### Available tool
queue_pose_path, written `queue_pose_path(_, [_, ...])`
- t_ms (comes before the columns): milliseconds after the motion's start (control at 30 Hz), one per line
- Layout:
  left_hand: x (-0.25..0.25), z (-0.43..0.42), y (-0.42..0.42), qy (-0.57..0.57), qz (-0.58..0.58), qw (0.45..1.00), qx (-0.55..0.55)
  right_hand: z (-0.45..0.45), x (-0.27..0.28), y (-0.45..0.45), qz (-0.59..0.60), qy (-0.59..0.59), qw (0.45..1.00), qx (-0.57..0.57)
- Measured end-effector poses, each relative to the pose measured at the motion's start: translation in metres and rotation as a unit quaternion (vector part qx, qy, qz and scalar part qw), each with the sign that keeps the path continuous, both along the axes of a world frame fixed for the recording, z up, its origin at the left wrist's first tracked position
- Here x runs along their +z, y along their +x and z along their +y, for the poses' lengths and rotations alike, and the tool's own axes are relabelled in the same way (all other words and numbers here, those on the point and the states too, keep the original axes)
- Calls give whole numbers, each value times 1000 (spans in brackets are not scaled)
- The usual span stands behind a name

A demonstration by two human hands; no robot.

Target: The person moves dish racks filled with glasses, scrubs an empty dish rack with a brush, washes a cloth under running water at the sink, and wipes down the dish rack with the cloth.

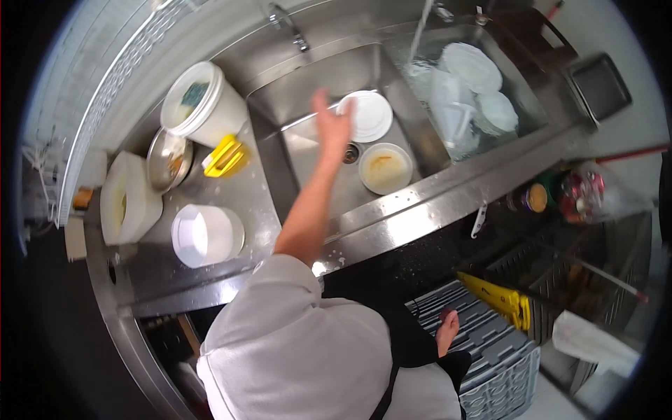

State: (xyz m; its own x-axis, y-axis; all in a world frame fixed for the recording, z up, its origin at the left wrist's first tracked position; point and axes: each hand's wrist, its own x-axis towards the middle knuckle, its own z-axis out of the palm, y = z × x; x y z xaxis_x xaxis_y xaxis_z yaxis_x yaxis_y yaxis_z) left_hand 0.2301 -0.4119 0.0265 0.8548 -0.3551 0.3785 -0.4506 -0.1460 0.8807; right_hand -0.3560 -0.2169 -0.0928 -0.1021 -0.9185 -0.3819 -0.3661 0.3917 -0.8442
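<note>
My left hand (334, 129), smeared by motion, reaches over the left sink basin (301, 150) with its fingers apart and nothing visible in them. Right beside it is a white plate (371, 117); whether they touch I cannot tell. Nearer the basin's front lies a round white dish (386, 169) with a brownish stain, close to the drain (351, 153). My right hand (447, 334) is low at my side, above a grey plastic crate (483, 343). Its fingers look curled at a small dark reddish thing, too small to name.
Water runs into the right basin (420, 73), where white plates (472, 68) and a clear plastic container (451, 112) sit. On the left counter stand a white bucket (203, 105), a metal bowl (169, 161), a yellow object (225, 156) and a white tub (208, 236).
</note>
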Motion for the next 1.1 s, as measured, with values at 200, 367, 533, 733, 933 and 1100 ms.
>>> queue_pose_path(200, [-50,192,169,512,48,779,358,-72,14,2,66,-7,993,100])
queue_pose_path(367, [-22,212,159,618,25,732,286,-131,67,42,184,-23,971,150])
queue_pose_path(533, [-12,197,146,558,-2,802,213,-142,96,55,192,-46,973,117])
queue_pose_path(733, [1,113,39,248,121,961,13,-147,102,77,61,-61,992,97])
queue_pose_path(933, [4,20,-111,-157,566,781,-213,-179,176,214,0,-219,921,322])
queue_pose_path(1100, [35,67,-147,-182,575,727,-329,-161,190,306,-72,-310,868,382])
